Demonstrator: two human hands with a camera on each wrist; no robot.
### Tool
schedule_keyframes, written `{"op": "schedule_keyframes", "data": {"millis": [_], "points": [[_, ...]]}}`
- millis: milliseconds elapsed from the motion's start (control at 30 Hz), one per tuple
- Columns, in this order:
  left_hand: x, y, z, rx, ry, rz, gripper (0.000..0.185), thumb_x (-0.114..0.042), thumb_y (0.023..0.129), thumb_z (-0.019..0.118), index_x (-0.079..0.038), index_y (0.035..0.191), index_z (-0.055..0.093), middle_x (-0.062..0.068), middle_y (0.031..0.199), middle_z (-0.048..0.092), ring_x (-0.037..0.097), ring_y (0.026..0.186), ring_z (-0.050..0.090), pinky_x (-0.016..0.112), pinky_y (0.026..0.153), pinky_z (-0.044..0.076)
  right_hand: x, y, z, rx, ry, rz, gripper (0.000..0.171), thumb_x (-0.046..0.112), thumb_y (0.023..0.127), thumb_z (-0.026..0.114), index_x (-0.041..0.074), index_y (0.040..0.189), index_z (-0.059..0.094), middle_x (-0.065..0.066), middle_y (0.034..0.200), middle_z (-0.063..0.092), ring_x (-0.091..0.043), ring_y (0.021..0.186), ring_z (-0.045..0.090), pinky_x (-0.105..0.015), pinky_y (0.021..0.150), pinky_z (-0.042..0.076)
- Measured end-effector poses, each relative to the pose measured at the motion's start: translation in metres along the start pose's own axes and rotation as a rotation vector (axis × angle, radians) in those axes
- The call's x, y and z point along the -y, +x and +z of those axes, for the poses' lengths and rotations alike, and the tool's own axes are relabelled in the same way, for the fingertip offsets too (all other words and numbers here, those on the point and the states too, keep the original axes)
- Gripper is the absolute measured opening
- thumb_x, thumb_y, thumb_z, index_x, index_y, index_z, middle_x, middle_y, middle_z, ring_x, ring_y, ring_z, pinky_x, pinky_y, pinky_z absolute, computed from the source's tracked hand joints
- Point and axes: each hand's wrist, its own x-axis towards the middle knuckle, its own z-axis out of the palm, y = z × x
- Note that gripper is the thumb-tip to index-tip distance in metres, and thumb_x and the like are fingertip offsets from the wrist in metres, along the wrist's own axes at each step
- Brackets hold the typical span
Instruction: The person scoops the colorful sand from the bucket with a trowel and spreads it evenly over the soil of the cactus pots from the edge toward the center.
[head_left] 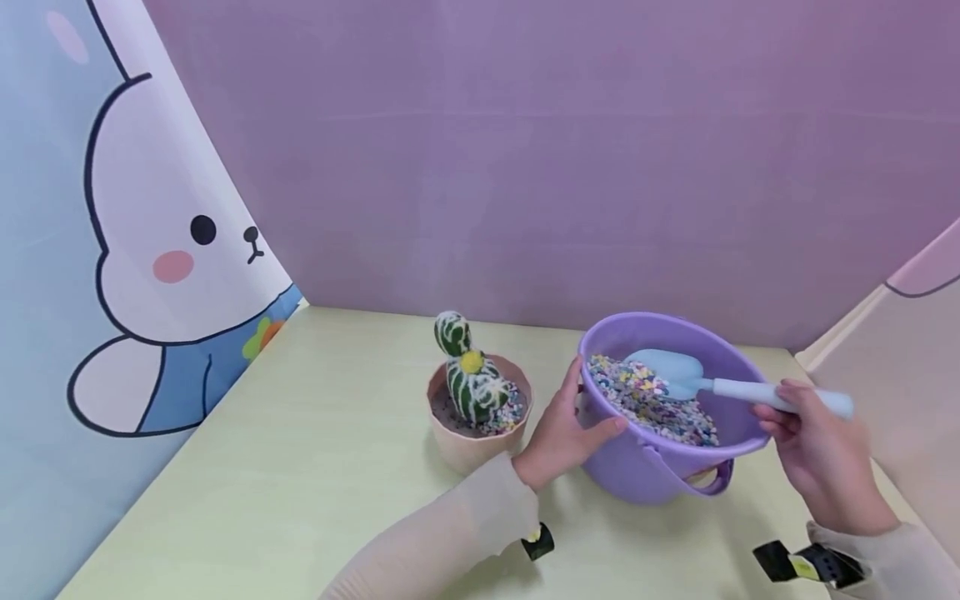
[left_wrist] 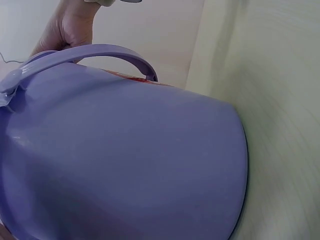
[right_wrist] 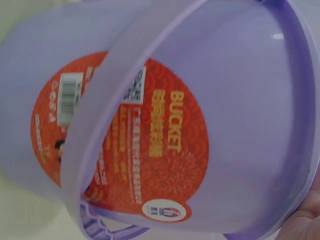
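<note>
A purple bucket (head_left: 652,467) holding coloured gravel (head_left: 648,400) stands tilted on the pale table. My left hand (head_left: 564,433) grips its left rim, thumb on the edge. My right hand (head_left: 821,454) holds the handle of a light blue scoop (head_left: 671,371), whose blade lies on the gravel inside the bucket. Left of the bucket sits a pink pot (head_left: 468,446) with a green striped cactus (head_left: 468,375). The left wrist view is filled by the bucket's wall (left_wrist: 125,160) and its handle (left_wrist: 95,52). The right wrist view shows the bucket's red label (right_wrist: 145,145) behind the handle (right_wrist: 115,85).
A lilac wall stands behind the table (head_left: 300,467), and a rabbit-print curtain (head_left: 142,250) hangs at the left. A pale panel (head_left: 900,358) borders the right side. Black wrist straps (head_left: 802,562) show near the front edge.
</note>
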Motion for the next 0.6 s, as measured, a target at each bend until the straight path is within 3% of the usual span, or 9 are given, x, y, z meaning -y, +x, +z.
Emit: {"op": "schedule_keyframes", "data": {"millis": [300,600], "points": [[-0.002,0.0,-0.001,0.016,0.03,0.016,0.092,-0.026,0.086,0.068,-0.015,0.155,0.008,0.011,0.154,0.028,0.027,0.135,0.037,0.04,0.105,0.036,-0.004,-0.008,-0.003,-0.038,0.051,-0.049,0.013,-0.006,0.094,0.052,-0.003,0.085,0.06,-0.018,0.067,0.067,-0.022,0.055,0.067,-0.024,0.048,0.052],[0.001,-0.007,-0.008,0.065,-0.009,0.022,0.098,-0.027,0.084,0.071,-0.015,0.155,0.004,0.011,0.156,0.024,0.025,0.135,0.035,0.036,0.104,0.038,-0.013,-0.016,-0.002,-0.046,0.138,-0.033,0.017,-0.004,0.098,0.043,-0.002,0.089,0.057,-0.02,0.063,0.065,-0.023,0.053,0.066,-0.024,0.049,0.052]]}}
